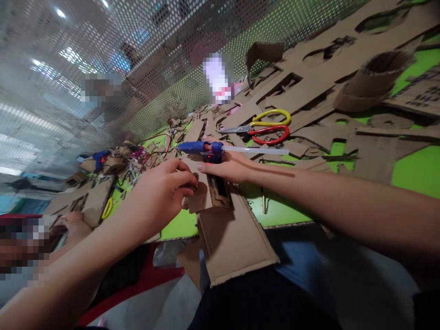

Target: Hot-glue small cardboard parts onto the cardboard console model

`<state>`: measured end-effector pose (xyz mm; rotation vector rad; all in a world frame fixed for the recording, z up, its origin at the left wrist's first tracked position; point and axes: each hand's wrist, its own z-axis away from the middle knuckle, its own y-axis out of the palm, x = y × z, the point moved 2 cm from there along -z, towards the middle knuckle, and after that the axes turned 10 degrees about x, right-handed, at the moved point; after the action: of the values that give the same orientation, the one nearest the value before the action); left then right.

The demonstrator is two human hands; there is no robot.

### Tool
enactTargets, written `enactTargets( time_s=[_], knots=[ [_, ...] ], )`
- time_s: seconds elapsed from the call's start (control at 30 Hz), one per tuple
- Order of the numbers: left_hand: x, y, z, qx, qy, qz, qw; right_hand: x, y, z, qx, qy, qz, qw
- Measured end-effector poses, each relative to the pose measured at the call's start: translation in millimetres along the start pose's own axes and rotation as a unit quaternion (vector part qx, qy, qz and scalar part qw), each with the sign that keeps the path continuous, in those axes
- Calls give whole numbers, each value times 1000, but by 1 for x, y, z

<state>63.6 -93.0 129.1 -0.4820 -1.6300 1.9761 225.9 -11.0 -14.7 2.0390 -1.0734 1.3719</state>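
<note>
Mostly, the gun [199,147] hid its own handle, around which the right hand's [225,166] fingers were wrapped, near one box [202,199]. Its long axis ran nearly level, nozzle end left, one glue stick [256,150] jutting right. The left hand's [163,188] fingers curled by the box (whether they pinched anything, I couldn't tell). One board [237,243] lay beneath, partly covered; farther out were one pair of scissors [250,129], a second gun [99,160] and, blurred, another person's hand [74,224].

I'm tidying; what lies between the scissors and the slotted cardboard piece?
In the head view, cardboard scraps, the translucent glue stick and the right hand lie between the scissors and the slotted cardboard piece.
</note>
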Motion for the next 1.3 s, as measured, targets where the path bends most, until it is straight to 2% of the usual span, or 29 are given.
enactTargets(
  time_s=[0.3,0.47,0.63,0.77,1.3],
  knots=[
    [0,1,4,-13,21,1,1000,-5,0,-4,8,-9,-15,1000],
    [2,3,3,-18,68,-21,997,-3,0,-2,1,-5,-27,1000],
    [5,0,-2,-1,125,-7,992,7,-2,0,1,12,4,1000],
    [9,-3,-3,-8,144,2,990,9,-3,0,-6,34,32,999],
    [7,-10,-8,34,148,-15,988,12,3,3,-33,31,11,999]
  ],
)
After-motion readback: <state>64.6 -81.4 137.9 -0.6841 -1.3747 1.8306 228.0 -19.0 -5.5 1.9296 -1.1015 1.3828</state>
